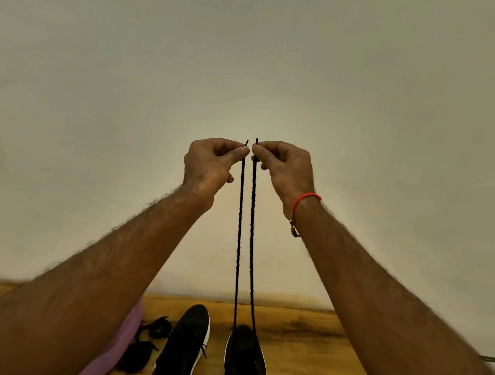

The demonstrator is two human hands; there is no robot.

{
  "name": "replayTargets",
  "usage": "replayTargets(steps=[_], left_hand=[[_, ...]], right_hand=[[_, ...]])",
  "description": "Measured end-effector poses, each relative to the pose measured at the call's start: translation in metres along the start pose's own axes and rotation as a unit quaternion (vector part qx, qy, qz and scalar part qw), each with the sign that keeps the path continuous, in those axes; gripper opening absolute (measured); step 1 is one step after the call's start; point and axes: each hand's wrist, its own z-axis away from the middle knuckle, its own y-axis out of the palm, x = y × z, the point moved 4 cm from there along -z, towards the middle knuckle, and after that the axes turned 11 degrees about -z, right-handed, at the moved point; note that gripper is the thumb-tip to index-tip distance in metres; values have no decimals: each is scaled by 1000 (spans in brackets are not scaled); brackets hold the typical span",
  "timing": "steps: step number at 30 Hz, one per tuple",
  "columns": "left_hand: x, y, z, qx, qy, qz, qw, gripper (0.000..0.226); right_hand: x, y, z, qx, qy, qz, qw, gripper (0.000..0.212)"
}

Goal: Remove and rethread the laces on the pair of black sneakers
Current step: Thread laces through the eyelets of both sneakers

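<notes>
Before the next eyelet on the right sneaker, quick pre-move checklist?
1. Left hand pinches one lace end: ok.
2. Right hand pinches the other end: ok.
3. Ends level, strands apart and untwisted: ok.
4. Both strands run down into the right sneaker: ok; which eyelets, cannot tell.
5. Left sneaker laced: cannot tell.
6. Loose lace lies apart, beside the left sneaker: ok.

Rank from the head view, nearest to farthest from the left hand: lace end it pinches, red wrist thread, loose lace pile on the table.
1. Lace end, pinched in the left hand.
2. Red wrist thread, on the right wrist.
3. Loose lace pile, far below, left of the shoes.
</notes>
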Motion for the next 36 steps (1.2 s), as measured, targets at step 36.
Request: replayTargets(steps=[36], left_hand=[[-10, 5, -10, 10, -28, 18, 999, 18]], right_hand=[[4, 1, -22, 15, -37, 53, 998, 9]])
